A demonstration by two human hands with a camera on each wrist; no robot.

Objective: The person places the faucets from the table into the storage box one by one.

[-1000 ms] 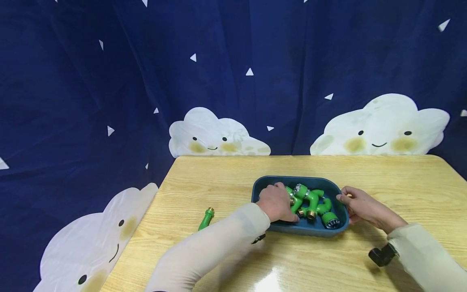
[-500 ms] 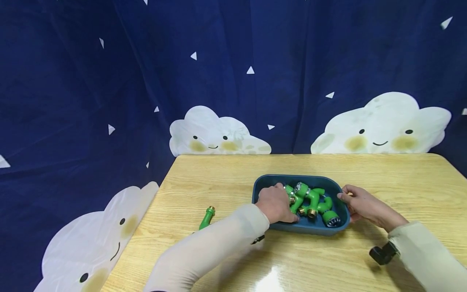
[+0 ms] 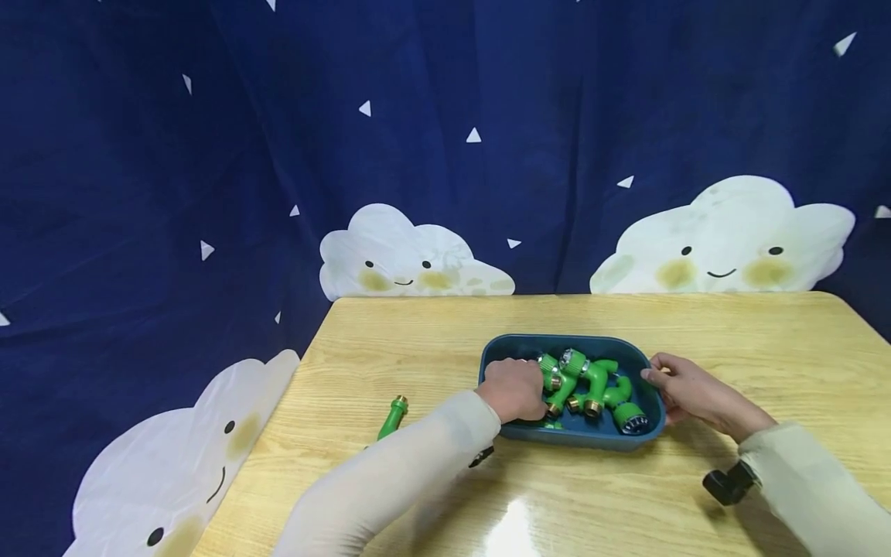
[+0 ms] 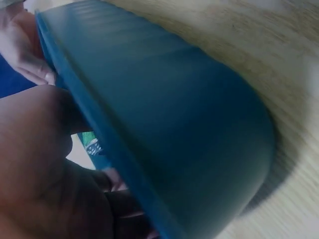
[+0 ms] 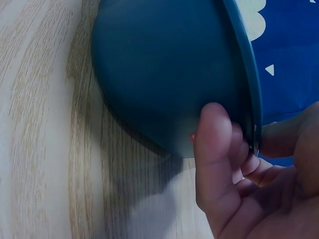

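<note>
A dark teal plastic bin (image 3: 578,439) stands on the table, holding several green pieces (image 3: 597,383) that look like pipe fittings with brass threaded ends. My left hand (image 3: 515,389) reaches down into the bin's left end, beside the fittings. Its fingertips are hidden there, so whether they grip a piece cannot be seen. In the left wrist view the bin's outer wall (image 4: 164,89) hides part of the fingers. At the right end my right hand (image 3: 696,396) pinches the bin's rim. The right wrist view shows the thumb on one side of the rim and fingers on the other.
One green piece with a brass end (image 3: 393,420) lies on the wooden table (image 3: 411,340) left of the bin, partly behind the left sleeve (image 3: 397,472). A dark blue curtain (image 3: 431,93) with clouds and triangles hangs behind the table.
My left hand has shifted a little to the left inside the bin, uncovering more of the green fittings and a brass end. The right hand and the bin stay where they were.
</note>
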